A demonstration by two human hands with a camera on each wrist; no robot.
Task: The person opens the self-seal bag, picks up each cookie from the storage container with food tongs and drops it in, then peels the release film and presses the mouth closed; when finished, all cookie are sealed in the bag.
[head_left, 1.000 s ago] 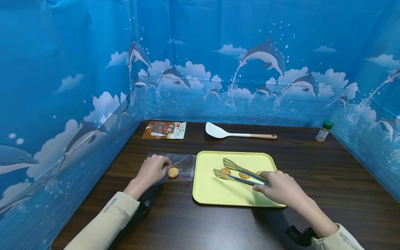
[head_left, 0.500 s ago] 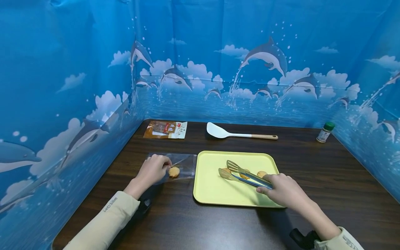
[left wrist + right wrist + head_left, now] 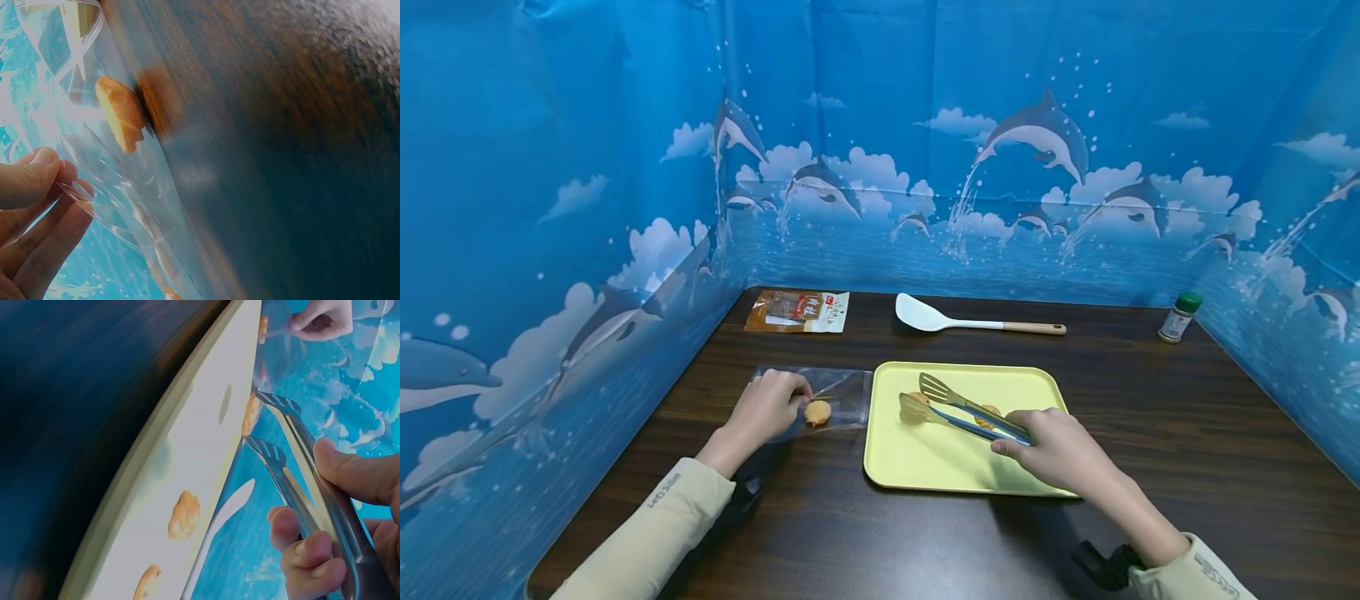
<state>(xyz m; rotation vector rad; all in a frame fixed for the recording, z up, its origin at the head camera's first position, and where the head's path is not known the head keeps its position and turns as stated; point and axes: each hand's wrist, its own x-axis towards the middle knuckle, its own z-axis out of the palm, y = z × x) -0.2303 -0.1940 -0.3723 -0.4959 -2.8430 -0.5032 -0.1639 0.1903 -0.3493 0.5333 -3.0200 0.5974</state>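
My left hand (image 3: 767, 406) pinches the edge of a clear zip bag (image 3: 94, 150) between thumb and fingers. Inside the bag lies a round cookie (image 3: 817, 412). Metal tongs (image 3: 294, 447) with slotted ends and blue-grey handles are gripped in my right hand (image 3: 1058, 450), over a yellow tray (image 3: 895, 467). Between the tong tips is a cookie (image 3: 251, 414), raised above the tray with a shadow below it. Two other cookies lie on the tray, a ridged one (image 3: 184, 515) and another (image 3: 148, 582); in the head view my right hand hides one of them.
Behind the tray lies a white spatula (image 3: 921, 315) with a wooden handle. A brown snack packet (image 3: 797, 312) is at the back left, and a green-capped bottle (image 3: 1180, 317) stands at the back right. A dolphin-print curtain (image 3: 880, 167) surrounds the dark wooden table (image 3: 850, 542).
Over the last half second my right hand and the tongs have moved left, and the cookie between the tips has moved with them. My left hand stays at the bag.
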